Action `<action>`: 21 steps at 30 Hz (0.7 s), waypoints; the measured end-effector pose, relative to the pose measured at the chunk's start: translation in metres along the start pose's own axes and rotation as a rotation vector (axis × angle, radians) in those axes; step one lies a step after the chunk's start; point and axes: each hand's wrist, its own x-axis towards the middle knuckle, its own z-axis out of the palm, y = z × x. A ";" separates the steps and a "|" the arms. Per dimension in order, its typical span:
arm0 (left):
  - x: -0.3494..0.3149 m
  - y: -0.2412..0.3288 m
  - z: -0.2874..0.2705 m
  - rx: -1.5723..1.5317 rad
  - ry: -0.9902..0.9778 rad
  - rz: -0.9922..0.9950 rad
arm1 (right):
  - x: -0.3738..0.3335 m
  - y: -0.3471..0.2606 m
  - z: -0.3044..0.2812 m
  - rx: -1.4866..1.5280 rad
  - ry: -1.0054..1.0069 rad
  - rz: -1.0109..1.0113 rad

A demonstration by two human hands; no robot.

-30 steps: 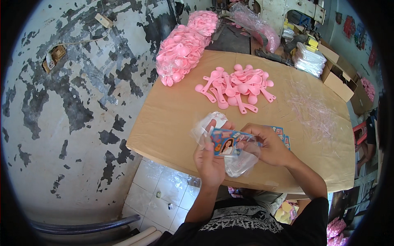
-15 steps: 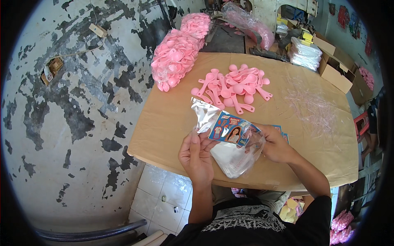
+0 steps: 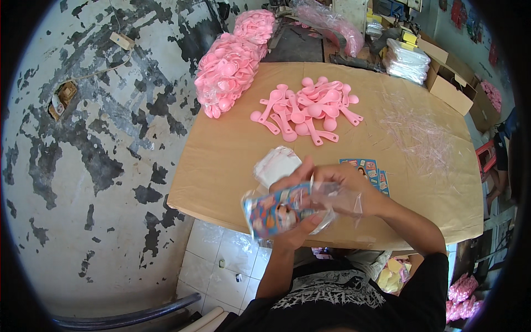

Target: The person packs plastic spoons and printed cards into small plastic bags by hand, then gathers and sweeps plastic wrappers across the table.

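Note:
Just above the near part of the table I hold a clear plastic bag (image 3: 345, 206) with a blue printed card (image 3: 271, 214) showing through it, both smeared by motion. My left hand (image 3: 296, 233) is closed around the bag from below, thumb up near the card. From the right, my right hand (image 3: 351, 180) reaches over and grips the bag's loose clear end; its fingertips are partly hidden. A white plastic-wrapped packet (image 3: 276, 165) shows beyond the card, against the left fingers. Farther off lies a loose pile of pink measuring spoons (image 3: 312, 110).
More blue printed cards (image 3: 368, 169) lie beside my right wrist. Bulging clear bags of pink spoons (image 3: 228, 72) stand at the far left. Thin clear plastic strands (image 3: 420, 135) are scattered at the right. Stacked clear bags (image 3: 406, 62) and an open cardboard box (image 3: 451, 91) sit far right.
The bag with the card has turned over and moved left and nearer; the white packet now shows on its far side. Silvery film is no longer visible. My right hand has crossed leftward.

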 end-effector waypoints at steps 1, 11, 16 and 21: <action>-0.003 -0.004 -0.008 0.067 -0.084 0.041 | 0.001 0.000 -0.001 -0.033 -0.072 -0.104; 0.015 0.004 -0.049 0.086 0.204 0.164 | 0.035 -0.024 -0.035 -0.253 -0.142 -0.084; 0.022 0.000 -0.042 -0.081 0.412 0.087 | 0.082 0.007 -0.087 -0.749 0.057 0.093; 0.019 -0.011 -0.046 -0.044 0.387 0.061 | 0.095 0.075 -0.092 -0.988 0.061 0.235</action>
